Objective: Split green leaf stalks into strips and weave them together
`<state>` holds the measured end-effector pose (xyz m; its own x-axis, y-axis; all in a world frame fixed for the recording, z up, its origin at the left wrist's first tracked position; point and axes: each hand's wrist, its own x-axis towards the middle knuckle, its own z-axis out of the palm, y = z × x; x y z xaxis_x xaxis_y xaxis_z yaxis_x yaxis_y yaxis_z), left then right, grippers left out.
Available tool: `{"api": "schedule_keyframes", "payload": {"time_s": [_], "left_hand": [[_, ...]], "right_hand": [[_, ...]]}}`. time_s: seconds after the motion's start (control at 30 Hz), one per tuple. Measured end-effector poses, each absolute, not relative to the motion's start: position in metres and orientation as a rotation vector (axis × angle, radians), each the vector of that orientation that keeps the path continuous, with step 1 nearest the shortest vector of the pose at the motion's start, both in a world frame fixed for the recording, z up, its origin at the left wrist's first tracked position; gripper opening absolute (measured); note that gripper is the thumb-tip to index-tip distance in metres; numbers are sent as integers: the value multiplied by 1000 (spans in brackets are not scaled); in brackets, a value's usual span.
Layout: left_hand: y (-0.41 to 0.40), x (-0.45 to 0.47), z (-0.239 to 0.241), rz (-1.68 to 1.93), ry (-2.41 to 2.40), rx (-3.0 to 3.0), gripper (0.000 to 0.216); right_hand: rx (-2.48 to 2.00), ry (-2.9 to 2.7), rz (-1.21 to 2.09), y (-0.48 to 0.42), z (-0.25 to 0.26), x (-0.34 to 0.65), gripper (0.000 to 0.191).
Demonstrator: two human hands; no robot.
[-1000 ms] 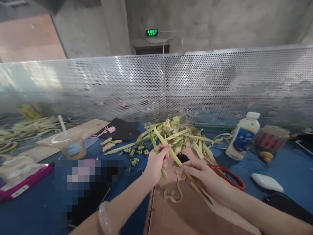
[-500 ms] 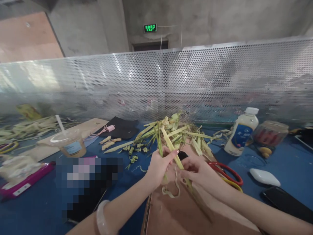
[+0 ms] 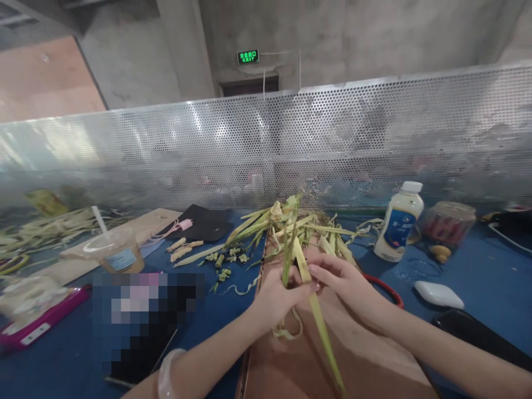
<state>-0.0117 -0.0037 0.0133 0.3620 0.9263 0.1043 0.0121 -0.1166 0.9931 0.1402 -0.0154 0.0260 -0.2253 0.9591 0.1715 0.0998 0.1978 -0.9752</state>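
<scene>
My left hand [image 3: 274,296] grips green stalks [image 3: 287,260]; my right hand [image 3: 344,281] pinches a long strip [image 3: 321,324], yellow far, greener near.

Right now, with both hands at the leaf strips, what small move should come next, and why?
Probably slide the right hand down the pale strip: the left hand pinches its upper part, the right hand is close by, and neither holds its long lower end over the cardboard.
</scene>
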Motion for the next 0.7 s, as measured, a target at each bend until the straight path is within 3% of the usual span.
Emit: {"api": "schedule_keyframes", "payload": {"time_s": [0.7], "left_hand": [[-3, -10, 7, 800, 716, 1280, 33]], "right_hand": [[-787, -1073, 1670, -13, 14, 152, 19]]}}
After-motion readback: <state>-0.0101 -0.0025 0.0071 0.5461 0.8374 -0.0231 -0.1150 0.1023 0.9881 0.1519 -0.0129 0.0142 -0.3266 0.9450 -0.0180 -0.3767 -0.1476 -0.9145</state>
